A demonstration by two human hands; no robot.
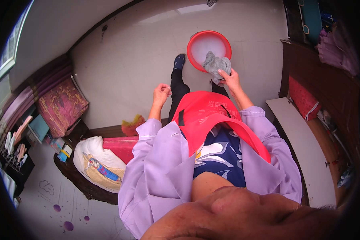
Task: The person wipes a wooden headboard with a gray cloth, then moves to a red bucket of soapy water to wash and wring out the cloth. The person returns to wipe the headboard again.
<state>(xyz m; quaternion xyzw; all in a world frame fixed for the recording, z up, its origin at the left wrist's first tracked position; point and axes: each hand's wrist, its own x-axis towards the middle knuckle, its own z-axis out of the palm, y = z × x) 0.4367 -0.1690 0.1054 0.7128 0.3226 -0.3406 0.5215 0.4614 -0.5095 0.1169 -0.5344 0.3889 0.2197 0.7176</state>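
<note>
A bunched grey cloth (pixel 217 66) hangs from my right hand (pixel 231 81), partly over the near rim of a red plastic basin (pixel 190 57). Whitish, sudsy-looking liquid (pixel 205 45) lies in the basin, which stands on the floor in front of my feet. My left hand (pixel 162 93) is raised over the floor to the left of the basin, fingers loosely curled, touching nothing that I can see. A red apron (pixel 198 108) covers my lap.
Left of me is a bed with a white pillow (pixel 91 150), and beyond it a chair-like piece under a patterned pink cover (pixel 63 105). On the right, a dark wooden cabinet (pixel 324 63) has a white door panel (pixel 303 150) swung out. My slippered foot (pixel 179 61) is near the basin.
</note>
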